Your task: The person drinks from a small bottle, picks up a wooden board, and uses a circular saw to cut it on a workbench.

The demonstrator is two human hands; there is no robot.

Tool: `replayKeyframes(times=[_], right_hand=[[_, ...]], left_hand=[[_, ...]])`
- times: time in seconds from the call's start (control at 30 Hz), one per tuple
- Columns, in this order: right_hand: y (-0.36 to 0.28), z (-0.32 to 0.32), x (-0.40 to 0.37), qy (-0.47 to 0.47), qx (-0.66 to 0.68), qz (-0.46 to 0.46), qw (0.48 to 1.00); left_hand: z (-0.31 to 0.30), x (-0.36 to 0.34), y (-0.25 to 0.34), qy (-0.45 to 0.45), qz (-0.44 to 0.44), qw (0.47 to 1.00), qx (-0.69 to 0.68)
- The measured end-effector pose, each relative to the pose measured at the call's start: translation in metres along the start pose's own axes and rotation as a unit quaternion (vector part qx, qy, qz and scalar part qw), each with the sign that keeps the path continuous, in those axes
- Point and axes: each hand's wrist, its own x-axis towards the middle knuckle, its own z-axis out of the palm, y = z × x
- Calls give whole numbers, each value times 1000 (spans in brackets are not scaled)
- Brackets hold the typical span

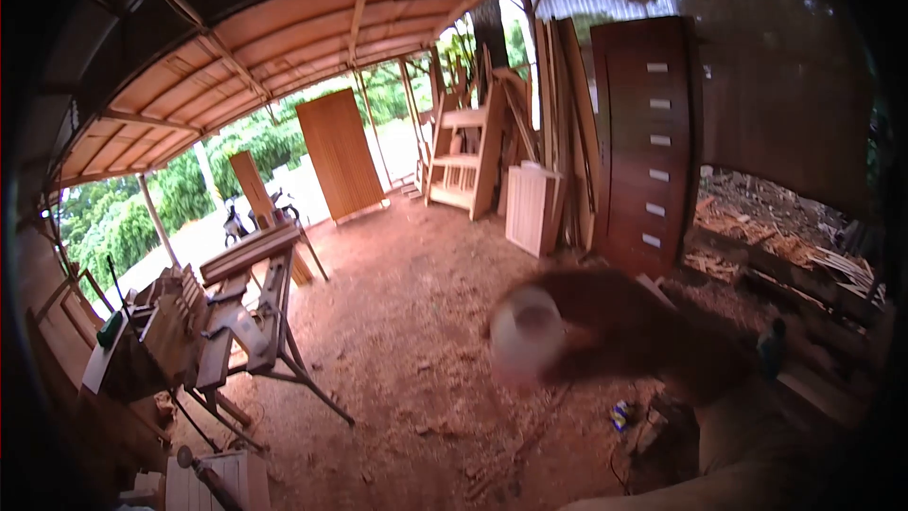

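Observation:
My right hand (591, 308) reaches in from the lower right, smeared by motion. Its fingers are wrapped round a round, whitish object (527, 333), perhaps a cup or a roll seen end-on; the blur hides its exact kind. A tan sleeve (757, 435) covers that arm. Below the hand lies the dirt floor (407, 360), strewn with wood shavings. My left hand is out of sight.
On the left stands a workbench (274, 312) with boards and tools. A dark drawer cabinet (638, 142), a wooden shelf unit (463, 156) and a large panel (340, 153) stand farther back. Scrap wood (794, 246) lies at right.

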Motion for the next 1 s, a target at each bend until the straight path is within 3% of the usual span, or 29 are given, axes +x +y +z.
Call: replayKeyframes(times=[0.07,0.13,0.23,0.3,0.33,0.37,0.4,0.43,0.47,0.53,0.6,0.7,0.83,1.0], right_hand=[[45,-6,8,28,213,101,972],[81,-8,8,53,312,140,938],[102,-5,-5,101,268,227,931],[109,-1,-11,110,267,258,922],[111,-1,-12,114,271,266,918],[113,-1,-13,86,217,221,947],[114,1,-14,58,162,174,970],[106,2,-13,72,-107,117,985],[105,3,-11,70,-103,124,984],[106,4,-10,104,-252,-50,961],[103,7,-9,108,-247,-55,961],[90,7,-8,98,-269,-59,956],[73,13,-4,91,-282,-60,953],[54,19,2,83,-296,-80,948]], left_hand=[[8,-6,-31,-12,-24,1000,11],[13,-13,-58,-25,-55,998,26],[21,-17,-76,-40,-100,993,41],[20,-33,-89,-25,5,1000,-17],[27,-17,-88,-1,15,1000,22],[37,6,-97,23,27,998,61],[34,-2,-87,42,-61,996,-51],[27,-19,-53,62,-147,974,-162],[23,-26,-38,92,-110,978,-149],[25,-29,-46,116,-83,981,-134],[23,3,-50,104,-128,979,-121],[11,-4,-41,86,-144,975,-149],[5,-13,-38,121,-102,977,-144],[7,-14,-40,149,-122,971,-143]])
